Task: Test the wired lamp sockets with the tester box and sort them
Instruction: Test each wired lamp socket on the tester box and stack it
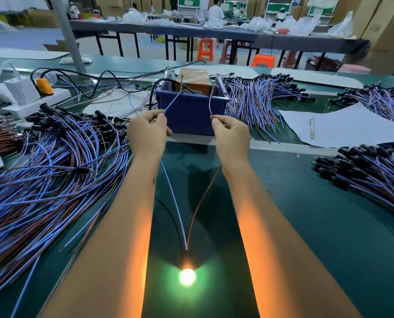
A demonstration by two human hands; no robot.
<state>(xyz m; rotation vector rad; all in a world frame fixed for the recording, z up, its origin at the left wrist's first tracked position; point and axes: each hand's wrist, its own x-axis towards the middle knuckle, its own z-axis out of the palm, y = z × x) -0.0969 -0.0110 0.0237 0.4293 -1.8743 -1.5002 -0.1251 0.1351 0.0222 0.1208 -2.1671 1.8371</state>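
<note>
My left hand (148, 130) pinches a blue wire (172, 104) whose bare tip touches the left metal pin of the tester box (190, 109), a blue bin holding a brown unit. My right hand (230, 134) pinches a brown wire (211, 104) that reaches the right pin. Both wires run back between my forearms to one lamp socket, whose bulb (187, 277) glows bright on the green table near the bottom edge.
A big pile of blue and brown wired sockets (42, 175) covers the left. More bundles lie behind the box at the right (260, 99) and at the far right (363, 171). A white paper with a pen (312, 128) and a power strip (37, 99) sit nearby.
</note>
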